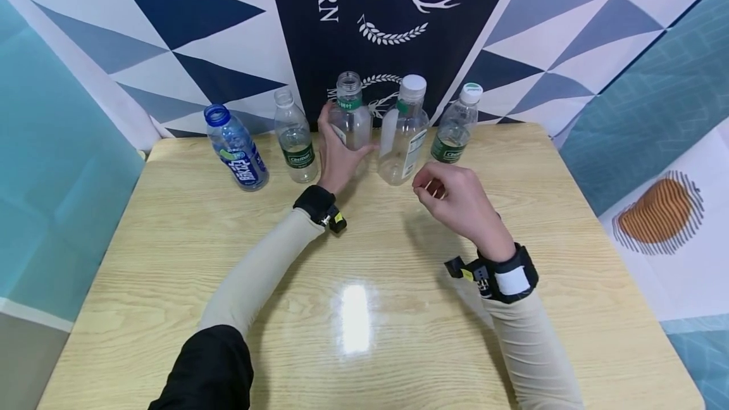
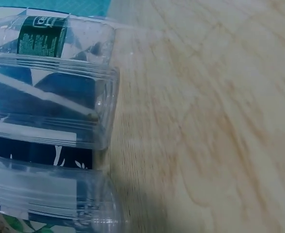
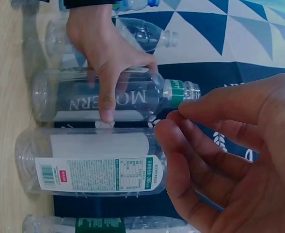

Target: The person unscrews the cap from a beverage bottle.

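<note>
My left hand grips a large clear bottle that has a green neck band and no cap, standing upright on the table. In the right wrist view, the thumb lies along this bottle's near side. Just right of it stands another large clear bottle, topped with a white cap. My right hand hovers in front of that capped bottle, fingers loosely curled. Nothing shows between the right fingertips. A small green-labelled bottle without a cap is left of my left hand.
At the left end of the row stands a blue-labelled bottle with a blue neck. A small green-labelled bottle with a white-and-green cap stands at the right end. Behind the wooden table hangs a patterned cloth.
</note>
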### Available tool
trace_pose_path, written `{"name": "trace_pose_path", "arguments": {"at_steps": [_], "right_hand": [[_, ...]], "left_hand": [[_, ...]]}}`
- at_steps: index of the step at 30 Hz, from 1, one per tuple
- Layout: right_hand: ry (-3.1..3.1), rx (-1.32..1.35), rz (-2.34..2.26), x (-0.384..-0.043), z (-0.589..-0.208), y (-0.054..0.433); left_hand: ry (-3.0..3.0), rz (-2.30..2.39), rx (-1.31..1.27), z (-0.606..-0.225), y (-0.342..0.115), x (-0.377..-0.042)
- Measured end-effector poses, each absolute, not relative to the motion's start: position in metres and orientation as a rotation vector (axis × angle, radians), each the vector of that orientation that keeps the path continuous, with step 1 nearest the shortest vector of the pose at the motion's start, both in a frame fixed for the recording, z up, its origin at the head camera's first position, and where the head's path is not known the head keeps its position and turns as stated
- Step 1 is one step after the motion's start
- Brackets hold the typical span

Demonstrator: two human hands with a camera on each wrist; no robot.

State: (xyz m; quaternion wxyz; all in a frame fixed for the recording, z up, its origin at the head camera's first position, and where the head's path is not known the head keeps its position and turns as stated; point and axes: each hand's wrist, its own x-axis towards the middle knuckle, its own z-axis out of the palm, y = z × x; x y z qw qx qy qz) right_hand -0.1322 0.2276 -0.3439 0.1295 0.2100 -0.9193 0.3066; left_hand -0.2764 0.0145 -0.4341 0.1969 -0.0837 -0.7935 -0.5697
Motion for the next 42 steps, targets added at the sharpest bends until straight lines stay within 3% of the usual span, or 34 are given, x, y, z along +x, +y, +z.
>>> {"name": "trace_pose_path", "arguments": {"at_steps": [13, 19, 26, 42], "right_hand": [[-2.662, 0.553, 0.883, -0.131, -0.34, 0.241], [-2.643, 0.521, 0.862, -0.13, -0.335, 0.25], [-2.629, 0.496, 0.904, -0.13, -0.333, 0.252], [-2.627, 0.513, 0.937, -0.128, -0.333, 0.251]], "left_hand": [[-1.791, -1.189, -0.596, -0.42, 0.022, -0.211], [-1.903, -1.427, -0.674, -0.423, 0.054, -0.185], [-2.267, -1.692, -0.425, -0.428, 0.088, -0.198], [-2.477, -1.451, -0.053, -0.436, 0.125, -0.234]]}}
